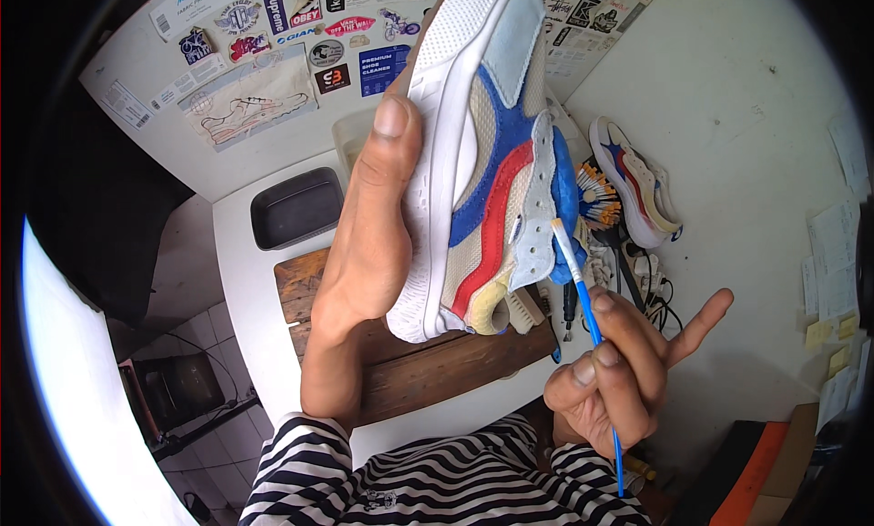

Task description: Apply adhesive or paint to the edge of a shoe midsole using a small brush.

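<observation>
The left hand point(369, 244) holds a sneaker point(487, 153) up in front of the person; the thumb lies flat along the white sole side and the other fingers are hidden behind the shoe, so the hand is closed around it. The shoe is white, cream, blue and red; its long axis runs from low, near the left wrist, up and away to the right, with the sole turned to the left hand and the laced upper turned to the right hand.

The right hand point(619, 371) is lower and to the right of the shoe; thumb and two fingers pinch a thin blue-handled brush point(583, 307), while the little finger stands out free. The brush points up and to the left; its pale tip is at the light grey eyelet strip of the sneaker, touching it or just beside it, which cannot be told for sure. So the right hand is the nearer one to the work spot; the left hand only carries the shoe.

Beyond the right hand, well apart, a second sneaker point(637, 184) lies on the white table point(241, 280); a brush with coloured bristles point(596, 198) is between the two shoes. Under the held shoe is a wooden board point(437, 362); beyond the left hand stands a dark tray point(296, 207).
</observation>
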`<control>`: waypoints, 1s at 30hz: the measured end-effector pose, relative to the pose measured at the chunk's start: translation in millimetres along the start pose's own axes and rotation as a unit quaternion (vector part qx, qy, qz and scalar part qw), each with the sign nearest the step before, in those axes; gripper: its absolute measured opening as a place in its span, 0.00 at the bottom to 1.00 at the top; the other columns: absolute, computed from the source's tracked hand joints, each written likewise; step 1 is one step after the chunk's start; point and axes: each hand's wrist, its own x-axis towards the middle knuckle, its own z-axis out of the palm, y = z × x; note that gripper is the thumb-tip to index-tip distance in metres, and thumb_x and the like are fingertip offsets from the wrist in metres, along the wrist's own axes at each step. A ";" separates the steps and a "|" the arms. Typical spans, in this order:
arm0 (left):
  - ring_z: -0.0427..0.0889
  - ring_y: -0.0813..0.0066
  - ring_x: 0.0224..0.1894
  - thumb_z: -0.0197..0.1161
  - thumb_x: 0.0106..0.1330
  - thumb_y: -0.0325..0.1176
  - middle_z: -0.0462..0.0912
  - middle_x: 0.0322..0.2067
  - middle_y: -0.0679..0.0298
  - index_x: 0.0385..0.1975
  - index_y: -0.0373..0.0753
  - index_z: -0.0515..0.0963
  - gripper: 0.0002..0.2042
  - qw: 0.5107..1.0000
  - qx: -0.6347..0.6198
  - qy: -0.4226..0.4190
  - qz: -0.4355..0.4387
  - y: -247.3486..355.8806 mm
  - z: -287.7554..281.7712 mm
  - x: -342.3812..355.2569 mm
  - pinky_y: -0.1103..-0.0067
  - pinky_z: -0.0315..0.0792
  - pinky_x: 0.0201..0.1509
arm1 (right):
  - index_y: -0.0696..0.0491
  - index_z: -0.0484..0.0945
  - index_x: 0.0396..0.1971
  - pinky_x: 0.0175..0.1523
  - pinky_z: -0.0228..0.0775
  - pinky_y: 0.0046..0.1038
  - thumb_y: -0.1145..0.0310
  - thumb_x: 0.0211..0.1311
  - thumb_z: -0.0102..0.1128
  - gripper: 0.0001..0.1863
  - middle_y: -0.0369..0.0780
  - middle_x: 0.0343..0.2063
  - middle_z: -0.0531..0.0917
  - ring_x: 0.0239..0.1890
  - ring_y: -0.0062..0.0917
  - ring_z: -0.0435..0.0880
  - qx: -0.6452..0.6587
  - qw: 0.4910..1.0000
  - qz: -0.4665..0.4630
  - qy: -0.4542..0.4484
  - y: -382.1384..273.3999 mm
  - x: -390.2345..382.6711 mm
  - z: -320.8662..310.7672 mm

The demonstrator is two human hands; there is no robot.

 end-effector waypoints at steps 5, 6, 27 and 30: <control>0.67 0.60 0.65 0.35 0.74 0.64 0.67 0.64 0.47 0.71 0.32 0.56 0.40 1.000 0.004 -0.007 0.000 0.0 -1.7 0.6 0.72 0.55 0.71 | 0.50 0.66 0.45 0.66 0.32 0.79 0.73 0.67 0.47 0.08 0.42 0.36 0.84 0.35 0.30 0.87 -0.008 1.000 -0.003 -0.017 -1.0 -1.0 -3.3; 0.66 0.60 0.66 0.35 0.74 0.64 0.67 0.64 0.47 0.71 0.32 0.56 0.40 1.000 -0.001 -0.001 -0.010 -0.8 -2.1 0.1 0.72 0.55 0.71 | 0.49 0.66 0.45 0.66 0.32 0.79 0.73 0.67 0.47 0.09 0.41 0.36 0.84 0.35 0.30 0.87 -0.016 1.000 -0.010 -0.010 -1.2 -0.9 -3.4; 0.66 0.61 0.66 0.34 0.74 0.64 0.67 0.65 0.48 0.71 0.33 0.55 0.40 1.000 0.011 0.001 -0.007 0.7 -2.6 0.7 0.73 0.55 0.71 | 0.47 0.65 0.46 0.67 0.29 0.78 0.71 0.67 0.48 0.10 0.40 0.38 0.84 0.35 0.28 0.87 -0.006 0.999 -0.003 -0.044 -2.4 -5.5 -7.1; 0.66 0.61 0.66 0.34 0.74 0.64 0.67 0.65 0.48 0.72 0.33 0.55 0.40 1.000 0.004 -0.002 -0.008 -1.6 -2.2 1.8 0.73 0.55 0.71 | 0.47 0.65 0.46 0.67 0.29 0.78 0.71 0.67 0.48 0.09 0.40 0.37 0.84 0.35 0.28 0.87 0.003 1.000 -0.009 -0.026 -1.4 -6.8 -10.2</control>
